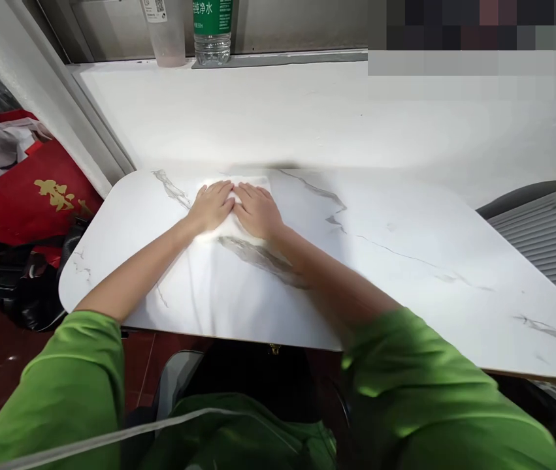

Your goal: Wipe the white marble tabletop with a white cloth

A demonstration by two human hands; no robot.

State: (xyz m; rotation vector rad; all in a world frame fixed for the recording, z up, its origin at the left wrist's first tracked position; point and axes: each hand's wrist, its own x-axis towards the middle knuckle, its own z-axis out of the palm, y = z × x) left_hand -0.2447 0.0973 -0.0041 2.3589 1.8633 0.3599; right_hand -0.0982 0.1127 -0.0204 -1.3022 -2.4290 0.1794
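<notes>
A white sheet of cloth or paper (pixel 231 228) lies on the white marble-patterned table (pixel 405 261), near its far edge and left of the middle. My left hand (pixel 212 205) rests flat on its left part, palm down, fingers stretched forward. Beside it, my right hand (pixel 259 210) presses flat on the right part of the sheet, fingers also extended. The two hands touch or nearly touch at the fingertips and thumbs. Whether the sheet is folded I cannot tell, since the hands cover much of it.
On the ledge beyond the white wall stand a green-labelled water bottle (pixel 213 39) and a translucent cup (pixel 167 39). A red bag (pixel 37 196) is left of the table. At the right edge sits a grey ribbed object (pixel 547 238). Below the near edge a chair (pixel 177 375) shows partly.
</notes>
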